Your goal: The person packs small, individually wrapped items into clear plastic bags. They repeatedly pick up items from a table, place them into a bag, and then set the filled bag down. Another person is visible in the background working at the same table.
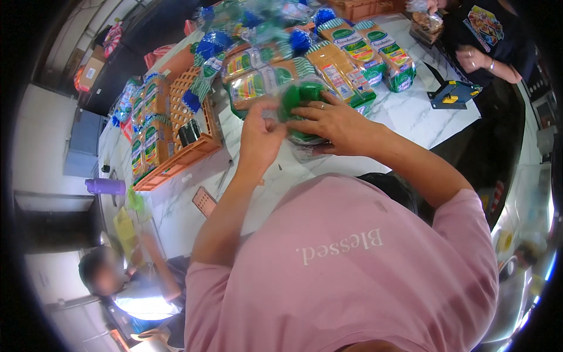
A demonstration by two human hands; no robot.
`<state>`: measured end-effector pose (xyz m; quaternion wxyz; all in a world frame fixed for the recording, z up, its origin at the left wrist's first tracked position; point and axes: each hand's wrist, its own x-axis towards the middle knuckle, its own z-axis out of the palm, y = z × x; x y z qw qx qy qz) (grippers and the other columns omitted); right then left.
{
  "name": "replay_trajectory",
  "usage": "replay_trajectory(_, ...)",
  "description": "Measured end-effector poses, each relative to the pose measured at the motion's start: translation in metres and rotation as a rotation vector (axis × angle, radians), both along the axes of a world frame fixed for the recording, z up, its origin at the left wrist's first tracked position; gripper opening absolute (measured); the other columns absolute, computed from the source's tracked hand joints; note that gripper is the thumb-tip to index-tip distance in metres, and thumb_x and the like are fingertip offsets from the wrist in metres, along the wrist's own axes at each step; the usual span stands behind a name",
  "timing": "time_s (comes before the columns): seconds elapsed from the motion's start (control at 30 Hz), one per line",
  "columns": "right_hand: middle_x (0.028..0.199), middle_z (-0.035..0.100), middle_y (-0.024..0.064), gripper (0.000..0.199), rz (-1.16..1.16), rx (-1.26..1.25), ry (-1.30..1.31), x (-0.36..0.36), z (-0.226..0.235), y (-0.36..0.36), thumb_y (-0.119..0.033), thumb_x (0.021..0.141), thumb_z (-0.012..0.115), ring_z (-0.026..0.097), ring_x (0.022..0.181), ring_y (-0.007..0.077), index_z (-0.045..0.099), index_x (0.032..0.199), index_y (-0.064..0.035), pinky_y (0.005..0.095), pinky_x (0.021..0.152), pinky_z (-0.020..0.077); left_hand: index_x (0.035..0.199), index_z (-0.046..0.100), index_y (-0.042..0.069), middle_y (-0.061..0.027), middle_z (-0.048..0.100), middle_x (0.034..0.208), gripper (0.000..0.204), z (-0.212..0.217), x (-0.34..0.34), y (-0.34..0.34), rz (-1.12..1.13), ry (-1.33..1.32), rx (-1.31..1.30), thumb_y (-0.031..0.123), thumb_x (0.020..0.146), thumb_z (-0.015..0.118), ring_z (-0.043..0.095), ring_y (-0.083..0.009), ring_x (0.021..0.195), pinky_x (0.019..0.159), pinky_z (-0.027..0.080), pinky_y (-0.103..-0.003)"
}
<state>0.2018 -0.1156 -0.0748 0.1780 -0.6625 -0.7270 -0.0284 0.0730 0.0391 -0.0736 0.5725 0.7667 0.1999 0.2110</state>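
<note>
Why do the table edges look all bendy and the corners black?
In the head view, the fisheye lens curves the white table toward the rim and leaves dark corners; the hands, left hand and right hand, look sharp, while the orange crate stays clear.
</note>
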Motion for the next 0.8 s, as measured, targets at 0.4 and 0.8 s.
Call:
replay_trajectory(0.4, 0.121, 0.049, 0.0115, 0.036, -0.022, -0.169, 0.009, -0.012, 0.02, 0.008, -0.025, 0.068, 0.074, 0.047, 0.114, 0.0306, 0.064, 0.095, -0.0028, 0.0498, 0.087, 0.0399, 0.096, 0.058, 0.003, -0.002, 0.055, 0.073, 0.018, 0.034, 0.012, 0.035, -0.047, -0.008, 0.629, 0.002, 0.079, 0.061, 0.049, -0.01, 0.062, 0.058, 0.04, -0.026)
replay_trajectory(0.8, 0.095, 0.059, 0.0132, 0.031, 0.144, 0.185, 0.283, 0.028, 0.079, 0.012, -0.022, 0.068, 0.075, 0.055, 0.096, 0.0299, 0.064, 0.09, -0.0033, 0.0411, 0.078, 0.0427, 0.094, 0.061, 0.004, -0.0137, 0.059, 0.083, 0.02, 0.113, 0.008, 0.004, 0.11, -0.297, 1.248, -0.002, 0.075, 0.059, 0.059, -0.0313, 0.07, 0.066, 0.047, -0.038)
